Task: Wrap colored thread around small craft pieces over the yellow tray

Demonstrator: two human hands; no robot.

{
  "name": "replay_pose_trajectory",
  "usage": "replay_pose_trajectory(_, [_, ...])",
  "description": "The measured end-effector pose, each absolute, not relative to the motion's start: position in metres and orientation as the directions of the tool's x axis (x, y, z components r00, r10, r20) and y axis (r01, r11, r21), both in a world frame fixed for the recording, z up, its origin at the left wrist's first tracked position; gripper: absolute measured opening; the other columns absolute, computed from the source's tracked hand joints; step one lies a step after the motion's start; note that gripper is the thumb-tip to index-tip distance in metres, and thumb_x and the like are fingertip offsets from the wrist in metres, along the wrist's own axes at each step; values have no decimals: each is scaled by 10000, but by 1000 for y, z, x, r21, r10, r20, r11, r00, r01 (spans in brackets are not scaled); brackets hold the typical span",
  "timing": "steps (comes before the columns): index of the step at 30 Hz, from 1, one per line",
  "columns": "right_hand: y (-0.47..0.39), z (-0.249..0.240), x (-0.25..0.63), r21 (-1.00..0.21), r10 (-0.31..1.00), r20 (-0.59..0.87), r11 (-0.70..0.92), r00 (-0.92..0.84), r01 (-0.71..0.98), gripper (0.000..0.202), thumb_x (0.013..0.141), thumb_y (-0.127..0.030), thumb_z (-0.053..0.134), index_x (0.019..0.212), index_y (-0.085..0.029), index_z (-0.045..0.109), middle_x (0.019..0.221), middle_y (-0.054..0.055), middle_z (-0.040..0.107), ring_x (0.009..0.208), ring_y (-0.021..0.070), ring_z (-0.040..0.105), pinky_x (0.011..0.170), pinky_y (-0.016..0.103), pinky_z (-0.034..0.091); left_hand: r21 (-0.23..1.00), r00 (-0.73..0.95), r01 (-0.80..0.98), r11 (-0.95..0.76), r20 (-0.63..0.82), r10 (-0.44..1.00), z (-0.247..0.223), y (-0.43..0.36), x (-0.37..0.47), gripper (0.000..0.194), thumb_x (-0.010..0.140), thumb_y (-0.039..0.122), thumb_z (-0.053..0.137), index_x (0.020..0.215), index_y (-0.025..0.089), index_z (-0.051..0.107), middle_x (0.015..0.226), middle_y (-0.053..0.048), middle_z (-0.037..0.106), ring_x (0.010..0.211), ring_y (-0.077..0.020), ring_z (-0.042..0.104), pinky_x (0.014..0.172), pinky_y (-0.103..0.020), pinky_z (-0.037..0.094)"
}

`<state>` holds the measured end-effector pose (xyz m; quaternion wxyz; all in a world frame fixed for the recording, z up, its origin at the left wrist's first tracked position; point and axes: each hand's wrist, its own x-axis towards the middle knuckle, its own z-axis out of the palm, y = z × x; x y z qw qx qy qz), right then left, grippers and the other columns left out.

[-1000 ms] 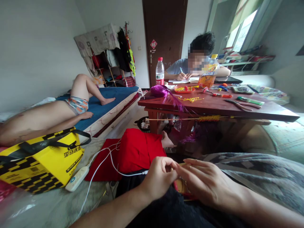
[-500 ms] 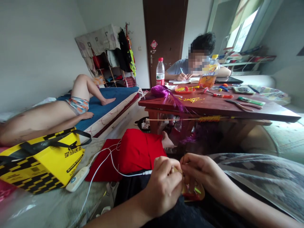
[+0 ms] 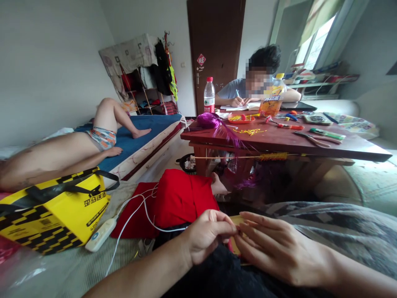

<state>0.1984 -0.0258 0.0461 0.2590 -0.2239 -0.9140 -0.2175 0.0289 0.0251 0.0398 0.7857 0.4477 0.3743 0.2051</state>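
Low in front of me, my left hand is closed, its thumb and forefinger pinched together. Whatever sits in that pinch is too small to make out. My right hand has its fingers stretched out side by side, and their tips meet the tips of the left fingers. Beneath both hands a yellowish tray rests on my lap, mostly covered by them. A bit of something red shows in it between the hands.
A wooden table ahead bears purple tinsel strands, bottles, an orange tray, yellow sticks and pliers. A person writes behind it. A thin stick juts along its front. Left are a yellow bag and a power strip.
My right fingers have straightened from a curled pinch and now lie flatter over the tray. My left hand has turned and lowered a little, its pinch facing the right fingertips.
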Motion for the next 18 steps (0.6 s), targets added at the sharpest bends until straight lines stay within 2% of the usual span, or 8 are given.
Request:
replay_pose_trajectory(3, [-27,44,195,72,373,634,844,-677,532,251,886,-93,342,962,-112,580,723,73,691,684,177,658,761,336,538,913,633,-3,408,-315,708,40,21,29,211,543,295,721,538,130,589,572,9,501,554,-93,441,582,-229,361])
replay_pose_trajectory(6, [-27,41,187,-500,745,549,656,-378,566,235,910,-177,346,851,-158,573,655,26,642,577,132,608,558,245,502,977,570,111,-183,89,817,43,12,25,120,693,223,637,602,149,610,771,-35,538,731,-143,503,676,-260,402])
replay_pose_trajectory(8, [-26,41,180,-839,948,268,318,-174,442,231,897,-288,400,774,-173,558,584,-10,594,492,108,561,460,209,445,760,570,239,-605,394,721,43,8,21,143,761,124,539,638,152,607,832,-55,547,777,-154,500,706,-273,411])
replay_pose_trajectory(9, [-24,41,178,-932,984,120,157,-130,328,246,874,-359,437,756,-174,547,553,-22,579,457,102,545,433,204,427,595,597,274,-756,511,618,43,7,18,166,778,86,494,675,149,608,849,-66,564,786,-158,499,719,-280,411])
replay_pose_trajectory(12, [-18,42,173,-988,975,-151,-155,-163,-15,357,745,-524,556,723,-171,508,471,-36,553,364,98,505,365,195,382,128,702,237,-963,662,261,43,9,11,198,798,37,429,809,134,602,899,-84,635,784,-166,511,745,-302,394])
replay_pose_trajectory(14, [-16,43,173,-967,955,-216,-238,-202,-90,402,696,-560,584,719,-170,489,447,-36,547,333,99,498,345,193,371,43,739,199,-979,650,178,45,11,10,197,799,39,427,838,131,597,898,-82,662,753,-166,527,739,-314,382])
replay_pose_trajectory(16, [-18,46,175,-985,970,-169,-170,-175,11,353,764,-523,527,757,-172,486,475,-27,563,361,112,532,358,202,401,249,729,213,-945,604,323,47,13,13,176,788,63,445,772,141,602,846,-75,672,715,-163,537,719,-317,378])
replay_pose_trajectory(18, [-22,51,180,-944,982,90,138,-168,300,212,857,-376,445,846,-173,506,568,0,614,462,128,591,433,224,470,694,670,231,-682,395,628,50,15,17,124,760,133,501,688,148,601,745,-57,656,653,-152,532,656,-293,387])
